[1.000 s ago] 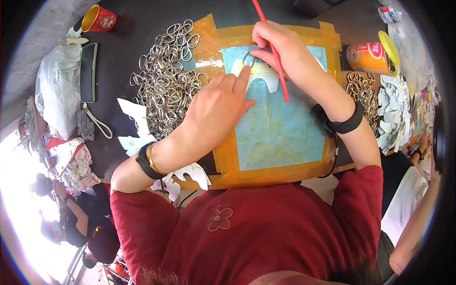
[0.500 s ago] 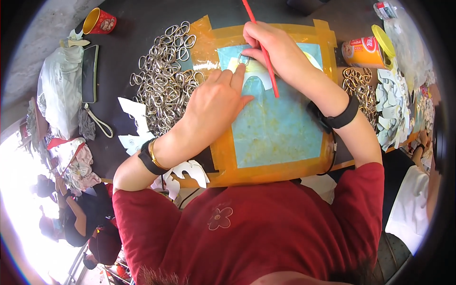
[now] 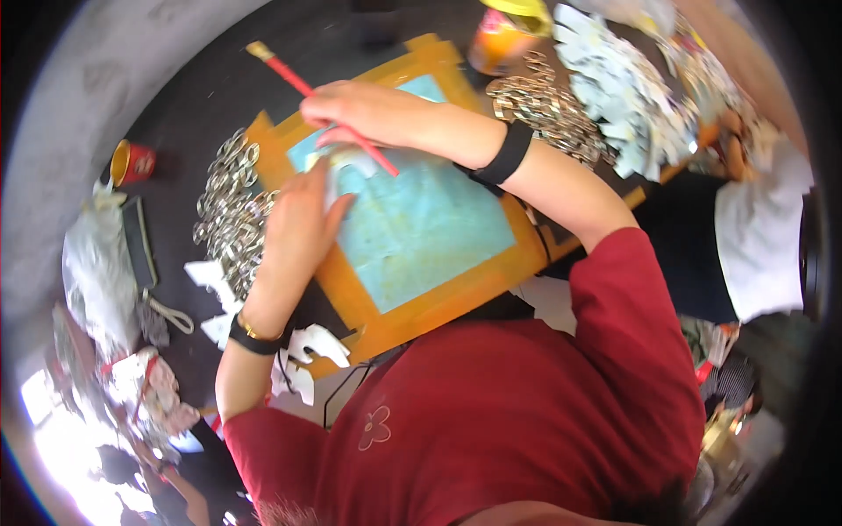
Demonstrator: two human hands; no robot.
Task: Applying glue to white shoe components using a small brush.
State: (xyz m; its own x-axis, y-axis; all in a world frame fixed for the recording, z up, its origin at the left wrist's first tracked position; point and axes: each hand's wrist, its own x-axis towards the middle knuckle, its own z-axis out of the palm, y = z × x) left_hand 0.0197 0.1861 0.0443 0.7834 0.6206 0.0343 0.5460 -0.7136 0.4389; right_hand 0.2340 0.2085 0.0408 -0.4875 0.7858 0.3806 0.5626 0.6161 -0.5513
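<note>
My right hand (image 3: 361,112) is closed around a red-handled brush (image 3: 285,72), its pale tip pointing up and left. The other end of the handle slants down over the light-blue sheet (image 3: 421,232). My left hand (image 3: 300,221) lies at the left side of the sheet, thumb spread away from the fingers. Its fingertips reach a white cut-out piece (image 3: 355,163) with a yellowish patch, just below my right hand. Blur and my fingers hide whatever lies between the two hands. Left of my left hand is a heap of metal rings (image 3: 230,210).
The sheet lies on an orange-taped board (image 3: 517,250). More rings (image 3: 548,110) and white cut pieces (image 3: 618,92) are at the right, near an orange tub (image 3: 500,39). A red cup (image 3: 133,163), a phone (image 3: 138,241) and a plastic bag (image 3: 101,272) are at the left.
The whole view has swung, so the board appears tilted and further left. My right hand still holds the brush. A metal ring seen earlier at my fingertips can no longer be made out.
</note>
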